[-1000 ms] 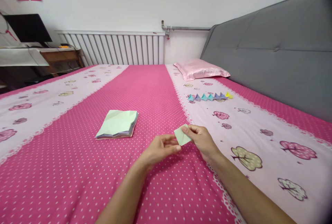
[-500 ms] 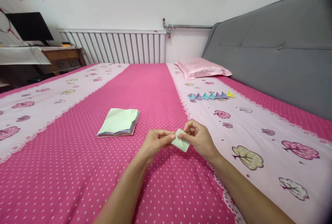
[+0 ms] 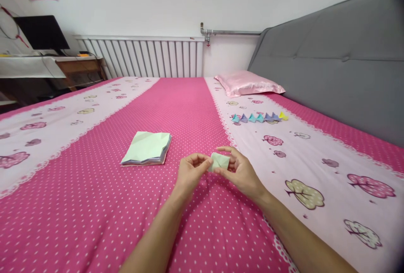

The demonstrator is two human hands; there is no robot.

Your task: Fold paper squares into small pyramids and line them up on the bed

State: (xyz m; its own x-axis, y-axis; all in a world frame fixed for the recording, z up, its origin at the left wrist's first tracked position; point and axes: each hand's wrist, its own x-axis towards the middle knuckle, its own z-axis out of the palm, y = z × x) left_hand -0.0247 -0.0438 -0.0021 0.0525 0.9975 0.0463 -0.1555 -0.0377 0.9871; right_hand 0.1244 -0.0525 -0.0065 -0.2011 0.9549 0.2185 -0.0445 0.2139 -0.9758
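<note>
A small piece of pale green folded paper point(image 3: 220, 161), with crease lines on its face, is held up between my hands over the bed. My left hand point(image 3: 192, 172) pinches its left edge between thumb and fingers. Around its right side curves my right hand point(image 3: 243, 172), with the thumb at the lower edge, one finger raised above the top edge and the other fingers partly hidden behind the paper. To the left lies a stack of square paper sheets point(image 3: 147, 147), pale green on top.
A row of small folded paper pieces point(image 3: 259, 118) in blue, purple and yellow sits on the pink-and-white bedspread point(image 3: 186, 108). Behind it are a pink pillow point(image 3: 248, 83) and a grey headboard point(image 3: 334, 58). A radiator point(image 3: 142, 56) runs along the wall; a monitor point(image 3: 42, 33) stands at far left.
The folded paper has turned and moved slightly up. My right hand has shifted from pinching its upper edge to curving around its right side, with its fingers more spread.
</note>
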